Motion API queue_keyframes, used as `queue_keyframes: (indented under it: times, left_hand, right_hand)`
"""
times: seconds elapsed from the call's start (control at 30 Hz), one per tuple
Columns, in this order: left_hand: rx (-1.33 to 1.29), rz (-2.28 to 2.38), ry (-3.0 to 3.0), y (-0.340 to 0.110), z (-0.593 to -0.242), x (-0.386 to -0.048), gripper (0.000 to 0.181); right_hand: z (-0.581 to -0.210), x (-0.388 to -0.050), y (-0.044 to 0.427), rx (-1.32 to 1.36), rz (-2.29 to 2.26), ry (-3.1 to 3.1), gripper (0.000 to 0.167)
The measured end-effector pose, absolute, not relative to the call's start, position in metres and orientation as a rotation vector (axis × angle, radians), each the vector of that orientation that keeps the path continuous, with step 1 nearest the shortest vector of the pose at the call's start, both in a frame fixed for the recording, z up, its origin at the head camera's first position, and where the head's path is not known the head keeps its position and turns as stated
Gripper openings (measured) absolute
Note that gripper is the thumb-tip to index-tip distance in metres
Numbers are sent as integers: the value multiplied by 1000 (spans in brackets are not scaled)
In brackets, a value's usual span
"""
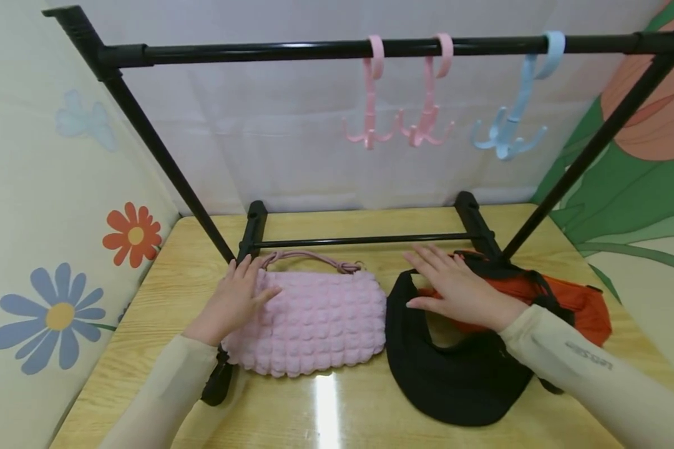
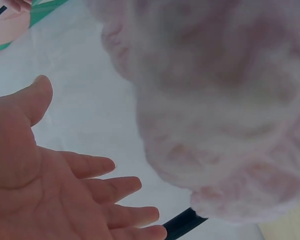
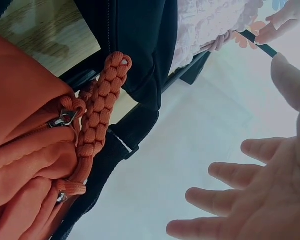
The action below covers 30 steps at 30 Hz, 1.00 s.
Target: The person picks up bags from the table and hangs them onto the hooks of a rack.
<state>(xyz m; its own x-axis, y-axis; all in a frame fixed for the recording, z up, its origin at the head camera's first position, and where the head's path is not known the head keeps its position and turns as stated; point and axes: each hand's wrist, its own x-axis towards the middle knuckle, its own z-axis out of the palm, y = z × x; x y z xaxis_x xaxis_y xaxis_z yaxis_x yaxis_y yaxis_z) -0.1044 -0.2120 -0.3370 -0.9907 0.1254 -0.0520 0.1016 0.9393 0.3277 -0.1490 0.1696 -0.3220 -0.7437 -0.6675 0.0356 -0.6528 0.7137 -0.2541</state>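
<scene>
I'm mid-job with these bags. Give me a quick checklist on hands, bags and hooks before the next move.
1. Left hand free: ok; fingers extended, nothing held.
2. Right hand free: ok; fingers extended, nothing held.
3. Handle of the pink puffy handbag exposed: ok; it lies along the bag's far edge.
4. Orange bag fully visible from the head view: not ok; the right hand and sleeve cover part of it.
5. Pink hooks and blue hook unoccupied: ok; no bag hangs on them.
6. Black crescent-shaped bag fastened shut: cannot tell; no closure is clearly visible.
</scene>
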Motion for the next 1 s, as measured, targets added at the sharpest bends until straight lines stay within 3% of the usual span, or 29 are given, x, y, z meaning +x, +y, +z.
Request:
queue_keyframes:
  times: [0.6,1.0]
  left_hand:
    - [59,548,2964,-217,-341,-112,80]
    - [-36,475,2915,-219,-337,-121,73]
  right_hand:
    - [-325,-154,165,-1092,-415,2850,76]
    - [-328,-154,163,-1071,-447,2842,75]
